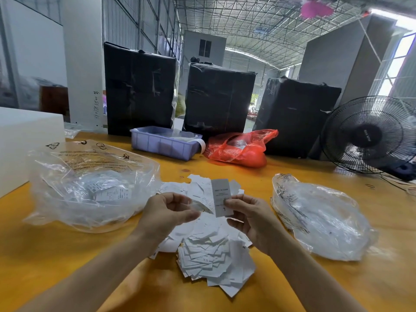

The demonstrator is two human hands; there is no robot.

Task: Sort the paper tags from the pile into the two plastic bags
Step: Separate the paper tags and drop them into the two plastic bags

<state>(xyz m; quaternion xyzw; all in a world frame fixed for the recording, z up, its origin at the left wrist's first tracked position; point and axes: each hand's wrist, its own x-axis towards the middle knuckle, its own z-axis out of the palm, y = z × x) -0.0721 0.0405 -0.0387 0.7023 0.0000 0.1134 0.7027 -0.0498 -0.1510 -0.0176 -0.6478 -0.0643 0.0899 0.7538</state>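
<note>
A pile of white paper tags lies on the yellow table in front of me. My right hand pinches one grey-white tag marked "L", held upright above the pile. My left hand hovers beside it, fingers curled, with something thin and blurred at its fingertips. A clear plastic bag with printed text sits to the left and holds several tags. A second clear plastic bag lies to the right.
A purple plastic bin and a red plastic bag stand at the table's back. Behind them are three black wrapped bales. A black fan stands at the right, a white box at the left.
</note>
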